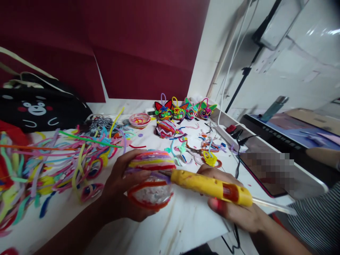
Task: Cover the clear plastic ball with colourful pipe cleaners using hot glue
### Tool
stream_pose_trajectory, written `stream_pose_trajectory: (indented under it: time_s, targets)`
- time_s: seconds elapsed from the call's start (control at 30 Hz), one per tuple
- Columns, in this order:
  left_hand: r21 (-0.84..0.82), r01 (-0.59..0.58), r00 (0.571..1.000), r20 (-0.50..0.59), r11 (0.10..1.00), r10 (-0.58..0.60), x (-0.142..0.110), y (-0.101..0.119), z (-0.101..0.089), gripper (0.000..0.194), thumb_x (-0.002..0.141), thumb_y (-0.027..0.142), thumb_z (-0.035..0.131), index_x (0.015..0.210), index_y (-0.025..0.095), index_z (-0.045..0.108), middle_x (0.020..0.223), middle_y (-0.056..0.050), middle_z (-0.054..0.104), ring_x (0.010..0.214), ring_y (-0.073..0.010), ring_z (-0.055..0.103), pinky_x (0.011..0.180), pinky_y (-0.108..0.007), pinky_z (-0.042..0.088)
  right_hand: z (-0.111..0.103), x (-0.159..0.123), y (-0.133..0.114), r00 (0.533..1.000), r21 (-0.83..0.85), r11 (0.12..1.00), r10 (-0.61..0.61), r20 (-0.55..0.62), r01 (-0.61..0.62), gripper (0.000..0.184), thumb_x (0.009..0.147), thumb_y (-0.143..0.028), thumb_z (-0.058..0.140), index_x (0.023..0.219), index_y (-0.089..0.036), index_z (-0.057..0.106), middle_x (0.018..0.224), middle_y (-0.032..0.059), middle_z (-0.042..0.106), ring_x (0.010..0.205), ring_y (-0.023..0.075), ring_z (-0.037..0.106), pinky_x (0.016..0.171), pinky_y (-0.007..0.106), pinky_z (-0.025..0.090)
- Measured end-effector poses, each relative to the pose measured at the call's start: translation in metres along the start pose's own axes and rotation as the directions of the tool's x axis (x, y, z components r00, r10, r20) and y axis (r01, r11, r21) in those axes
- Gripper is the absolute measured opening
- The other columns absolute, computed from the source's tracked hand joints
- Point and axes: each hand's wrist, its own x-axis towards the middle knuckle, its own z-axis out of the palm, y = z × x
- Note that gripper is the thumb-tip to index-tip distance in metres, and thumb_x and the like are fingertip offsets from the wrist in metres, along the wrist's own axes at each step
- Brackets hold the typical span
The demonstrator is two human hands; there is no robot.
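Observation:
My left hand (120, 186) is wrapped round a ball (151, 161) partly covered with strips of coloured pipe cleaner. Pink, yellow, red and purple bands cross its top, while a clear, shiny patch (152, 194) edged in orange-red shows below. In my right hand (239, 210) is a yellow hot glue gun (202, 184), gripped by its handle, with a clear glue stick (273, 205) protruding from the back. The gun's nozzle (163, 172) points left and is at the purple strip on the ball; whether it touches I cannot tell.
Loose pipe cleaners (66, 156) are heaped at left before a black bag (34, 106). Several colourful eared ornaments (179, 109), a striped bowl shape (139, 120) and another striped ball (166, 128) stand behind. Scissors (195, 149), a phone (261, 171) and cables lie right, near another person's arm (324, 156).

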Motion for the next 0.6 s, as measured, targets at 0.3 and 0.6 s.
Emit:
stream_pose_trajectory:
  time_s: [0.3, 0.6]
  targets:
    - [0.032, 0.053, 0.998, 0.042, 0.998, -0.055, -0.0056, 0.0041, 0.0024, 0.077, 0.063, 0.050, 0.086, 0.131, 0.044, 0.051, 0.157, -0.010, 0.047, 0.134, -0.0417, 0.062, 0.094, -0.060, 0.066, -0.0042, -0.0001, -0.0015, 1.000, 0.033, 0.999, 0.007, 0.025, -0.008, 0.026, 0.102, -0.049, 0.057, 0.098, -0.024, 0.061, 0.091, 0.0040, 0.066, 0.078, 0.0210, 0.064, 0.067, 0.033, 0.052]
    - [0.045, 0.023, 0.998, 0.056, 0.999, -0.025, -0.0055, 0.0024, 0.0001, 0.080, 0.064, 0.049, 0.087, 0.135, 0.045, 0.050, 0.156, -0.010, 0.047, 0.134, -0.0416, 0.061, 0.094, -0.059, 0.066, -0.0028, 0.0007, -0.0024, 0.998, -0.028, 1.000, -0.001, 0.055, 0.003, 0.016, 0.100, -0.041, 0.056, 0.099, -0.025, 0.058, 0.092, 0.0030, 0.066, 0.078, 0.0212, 0.065, 0.069, 0.033, 0.050]
